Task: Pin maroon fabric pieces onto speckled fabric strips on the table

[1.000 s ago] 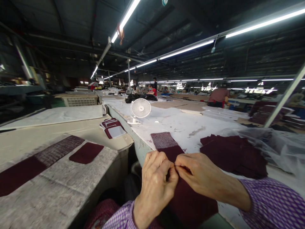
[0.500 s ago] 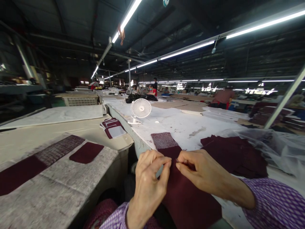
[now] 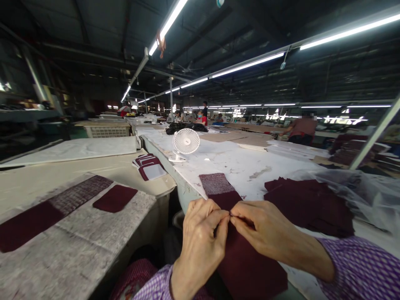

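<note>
My left hand (image 3: 204, 237) and my right hand (image 3: 265, 229) meet at their fingertips, both pinched closed above a maroon fabric piece (image 3: 250, 262). Whatever is between the fingertips is too small to name; a dark speck shows at the right thumb and forefinger. The maroon piece lies along the white table's front edge and hangs over it, with a speckled grey band (image 3: 218, 183) at its far end. To the right of my right hand is a pile of maroon fabric pieces (image 3: 306, 204).
A white fan (image 3: 185, 141) stands on the white table (image 3: 231, 160). On the left table, a mottled board (image 3: 78, 233) carries a maroon patch (image 3: 115, 198) and a two-tone strip (image 3: 59, 204). Behind it are several maroon-edged pieces (image 3: 149, 167). Clear plastic sheeting (image 3: 371, 196) lies at right.
My hands have come together; the small gap between their fingertips has closed. The co-worker at the back right has shifted, with an arm now out to the left.
</note>
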The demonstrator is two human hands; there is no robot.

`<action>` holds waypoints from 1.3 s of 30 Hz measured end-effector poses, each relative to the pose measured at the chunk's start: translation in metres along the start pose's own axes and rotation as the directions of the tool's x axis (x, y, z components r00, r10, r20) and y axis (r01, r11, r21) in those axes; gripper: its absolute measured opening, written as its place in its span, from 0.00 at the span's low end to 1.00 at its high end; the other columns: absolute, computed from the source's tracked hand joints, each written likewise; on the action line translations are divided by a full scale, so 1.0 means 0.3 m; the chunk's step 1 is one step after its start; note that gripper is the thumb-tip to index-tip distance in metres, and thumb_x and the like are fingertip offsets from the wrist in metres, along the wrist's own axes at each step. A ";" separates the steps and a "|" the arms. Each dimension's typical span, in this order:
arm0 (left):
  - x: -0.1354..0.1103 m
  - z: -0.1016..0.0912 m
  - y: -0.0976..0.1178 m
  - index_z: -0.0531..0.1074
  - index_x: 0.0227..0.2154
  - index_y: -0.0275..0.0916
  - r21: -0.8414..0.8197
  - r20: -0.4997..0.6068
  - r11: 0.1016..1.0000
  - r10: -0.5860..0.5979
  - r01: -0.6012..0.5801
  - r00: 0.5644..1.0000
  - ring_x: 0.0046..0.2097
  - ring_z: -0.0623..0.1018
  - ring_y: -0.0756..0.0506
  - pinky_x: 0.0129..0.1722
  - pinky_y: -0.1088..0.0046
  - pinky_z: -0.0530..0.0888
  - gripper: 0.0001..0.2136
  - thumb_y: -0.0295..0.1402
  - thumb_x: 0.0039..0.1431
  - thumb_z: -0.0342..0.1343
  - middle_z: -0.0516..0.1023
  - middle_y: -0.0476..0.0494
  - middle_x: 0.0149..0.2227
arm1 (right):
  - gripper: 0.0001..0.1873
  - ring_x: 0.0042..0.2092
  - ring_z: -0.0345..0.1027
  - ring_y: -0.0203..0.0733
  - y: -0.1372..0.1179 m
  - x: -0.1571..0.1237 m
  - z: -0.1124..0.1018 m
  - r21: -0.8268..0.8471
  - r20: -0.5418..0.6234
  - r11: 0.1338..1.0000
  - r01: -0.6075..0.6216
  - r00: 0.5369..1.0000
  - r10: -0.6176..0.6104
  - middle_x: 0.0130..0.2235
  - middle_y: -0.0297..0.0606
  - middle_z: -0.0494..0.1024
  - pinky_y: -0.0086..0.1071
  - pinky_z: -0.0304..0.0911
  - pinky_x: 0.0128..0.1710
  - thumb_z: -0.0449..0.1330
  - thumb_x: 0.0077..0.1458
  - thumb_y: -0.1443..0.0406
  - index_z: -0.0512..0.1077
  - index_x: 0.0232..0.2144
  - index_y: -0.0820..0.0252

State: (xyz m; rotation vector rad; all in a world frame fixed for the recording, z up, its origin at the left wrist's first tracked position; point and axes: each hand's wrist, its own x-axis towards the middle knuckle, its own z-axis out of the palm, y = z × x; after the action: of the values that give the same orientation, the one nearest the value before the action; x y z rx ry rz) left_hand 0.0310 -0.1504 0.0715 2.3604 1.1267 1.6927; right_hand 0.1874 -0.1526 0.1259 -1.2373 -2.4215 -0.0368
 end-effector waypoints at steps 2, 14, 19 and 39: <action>-0.002 0.006 0.002 0.73 0.29 0.38 0.034 -0.006 0.999 0.023 -0.023 1.000 0.31 0.67 0.48 0.33 0.69 0.63 0.07 0.23 0.57 0.51 0.68 0.48 0.25 | 0.10 0.22 0.57 0.31 0.005 -0.004 0.008 -0.034 0.006 0.999 0.003 1.000 -0.003 0.22 0.31 0.68 0.27 0.49 0.24 0.50 0.53 0.71 0.66 0.22 0.61; -0.019 0.046 -0.004 0.67 0.21 0.37 0.133 -0.036 0.989 0.062 -0.057 0.997 0.30 0.64 0.48 0.32 0.69 0.61 0.09 0.22 0.54 0.49 0.64 0.48 0.24 | 0.09 0.22 0.54 0.31 0.011 -0.017 0.031 -0.103 0.032 0.995 0.004 0.999 -0.001 0.21 0.30 0.66 0.28 0.44 0.23 0.51 0.50 0.74 0.62 0.20 0.61; -0.019 0.053 0.004 0.66 0.20 0.37 0.113 -0.077 0.993 0.042 -0.033 0.996 0.30 0.64 0.48 0.31 0.70 0.61 0.09 0.23 0.54 0.49 0.64 0.48 0.24 | 0.09 0.23 0.55 0.31 0.002 -0.017 0.029 -0.102 0.051 0.995 0.004 0.999 0.001 0.22 0.32 0.68 0.28 0.46 0.24 0.49 0.51 0.74 0.63 0.22 0.61; 0.007 -0.034 0.011 0.75 0.31 0.40 -0.171 0.055 0.979 -0.100 0.108 0.994 0.33 0.71 0.47 0.34 0.69 0.69 0.06 0.25 0.56 0.53 0.73 0.46 0.29 | 0.11 0.20 0.52 0.30 -0.029 0.001 -0.044 0.169 0.078 0.978 -0.126 0.990 0.114 0.17 0.28 0.61 0.25 0.45 0.20 0.52 0.50 0.68 0.61 0.18 0.60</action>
State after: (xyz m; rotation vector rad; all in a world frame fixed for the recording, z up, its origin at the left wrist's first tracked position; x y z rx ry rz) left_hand 0.0245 -0.1554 0.0788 2.1850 1.0298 1.6225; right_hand 0.1852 -0.1604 0.1395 -1.3202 -2.3434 0.2502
